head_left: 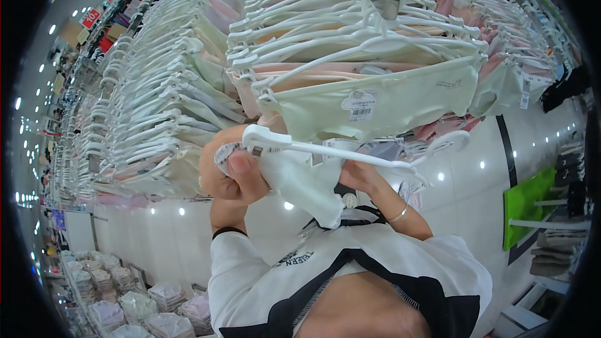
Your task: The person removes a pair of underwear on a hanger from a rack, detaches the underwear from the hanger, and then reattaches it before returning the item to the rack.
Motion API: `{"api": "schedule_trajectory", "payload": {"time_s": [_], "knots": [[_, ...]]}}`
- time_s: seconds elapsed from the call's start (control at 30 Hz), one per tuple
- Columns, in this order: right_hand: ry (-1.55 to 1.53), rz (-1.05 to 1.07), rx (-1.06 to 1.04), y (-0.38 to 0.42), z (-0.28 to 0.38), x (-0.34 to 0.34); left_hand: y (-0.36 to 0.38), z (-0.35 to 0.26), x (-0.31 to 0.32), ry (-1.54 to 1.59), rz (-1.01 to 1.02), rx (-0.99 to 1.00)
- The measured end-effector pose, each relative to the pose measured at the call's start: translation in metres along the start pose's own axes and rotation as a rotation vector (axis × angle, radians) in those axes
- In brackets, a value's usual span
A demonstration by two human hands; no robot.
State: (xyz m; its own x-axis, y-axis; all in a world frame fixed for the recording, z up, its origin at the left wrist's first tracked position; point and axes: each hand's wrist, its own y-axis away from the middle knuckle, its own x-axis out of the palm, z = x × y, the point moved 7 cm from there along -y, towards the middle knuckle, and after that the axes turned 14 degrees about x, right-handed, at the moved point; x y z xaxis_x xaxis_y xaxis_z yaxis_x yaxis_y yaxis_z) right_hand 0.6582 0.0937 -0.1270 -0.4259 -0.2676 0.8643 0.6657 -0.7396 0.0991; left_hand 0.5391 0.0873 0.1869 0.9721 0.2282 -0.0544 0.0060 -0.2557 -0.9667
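A white clip hanger (338, 152) is held out in front of my chest with a small pale green garment (300, 184), which looks like briefs, hanging from it. My left hand (233, 172) is closed on the garment's edge beside the hanger's left clip; a printed strip (226, 152) shows at its thumb. On the other side, my right hand (358, 176) is at the garment's right edge under the hanger bar. Its fingertips are hidden behind the fabric. The hanger's hook (447, 142) points right. Just beyond hangs a similar pale green garment (400, 103) with a barcode tag (361, 106).
Dense rows of white hangers (175, 75) with pastel garments fill the racks ahead and left. More pink garments (501, 19) hang at the right. Folded packs (131, 307) lie at lower left. A green panel (529, 206) stands at right beside the tiled floor (466, 206).
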Motion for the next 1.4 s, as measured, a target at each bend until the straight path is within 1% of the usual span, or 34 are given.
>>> {"api": "schedule_trajectory", "payload": {"time_s": [0.07,0.1,0.2,0.3,0.33,0.43,0.5,0.53,0.63,0.67,0.77,0.8,0.9,0.93,1.03,1.07,1.17,1.2,1.3,1.4], "knots": [[-0.100,-0.056,-0.005,0.017,0.034,0.063,0.003,0.007,-0.003,0.008,0.024,-0.051],[-0.126,-0.128,-0.025,0.020,0.039,0.066,0.005,0.012,-0.005,0.012,0.036,-0.077],[-0.186,-0.315,-0.097,0.033,0.047,0.066,0.025,0.035,-0.022,-0.061,-0.033,-0.201],[-0.189,-0.438,-0.194,0.048,0.052,0.065,0.036,0.038,-0.037,-0.004,-0.266,-0.333],[-0.156,-0.521,-0.214,0.052,0.054,0.066,0.040,0.037,-0.041,-0.002,-0.274,-0.349],[0.110,-0.624,-0.245,0.055,0.053,0.078,0.051,0.040,-0.054,-0.011,-0.297,-0.401],[0.557,-0.835,-0.279,0.054,0.039,0.056,0.055,0.043,-0.060,-0.039,-0.313,-0.444],[0.787,-0.932,-0.294,0.054,0.033,0.048,0.058,0.047,-0.061,0.010,-0.350,-0.500],[0.722,-0.935,-0.209,0.058,0.021,0.070,0.065,0.057,-0.064,0.152,-0.436,-0.640],[0.658,-0.883,-0.139,0.058,0.018,0.075,0.066,0.059,-0.062,0.193,-0.450,-0.669],[0.797,-0.861,-0.087,0.057,0.012,0.081,0.071,0.062,-0.067,0.245,-0.436,-0.719],[0.745,-0.703,0.022,0.054,0.004,0.078,0.074,0.062,-0.070,0.251,-0.422,-0.730],[0.650,-0.531,0.181,0.059,-0.001,0.089,0.078,0.059,-0.081,0.216,-0.427,-0.750],[0.799,-0.554,0.109,0.062,0.002,0.081,0.080,0.059,-0.084,0.212,-0.424,-0.751],[0.725,-0.674,-0.125,0.075,0.012,0.072,0.090,0.063,-0.093,0.192,-0.425,-0.744],[0.720,-0.656,-0.231,0.080,0.019,0.079,0.094,0.064,-0.095,0.178,-0.432,-0.733],[0.486,-0.869,-0.405,0.106,0.035,0.084,0.104,0.066,-0.098,0.165,-0.447,-0.729],[0.355,-0.746,-0.530,0.108,0.044,0.099,0.109,0.066,-0.099,0.164,-0.449,-0.734],[0.186,-0.671,-0.568,0.119,0.050,0.108,0.128,0.074,-0.102,0.100,-0.417,-0.724],[0.069,-0.601,-0.596,0.123,0.055,0.121,0.135,0.071,-0.095,0.126,-0.438,-0.762]]}}
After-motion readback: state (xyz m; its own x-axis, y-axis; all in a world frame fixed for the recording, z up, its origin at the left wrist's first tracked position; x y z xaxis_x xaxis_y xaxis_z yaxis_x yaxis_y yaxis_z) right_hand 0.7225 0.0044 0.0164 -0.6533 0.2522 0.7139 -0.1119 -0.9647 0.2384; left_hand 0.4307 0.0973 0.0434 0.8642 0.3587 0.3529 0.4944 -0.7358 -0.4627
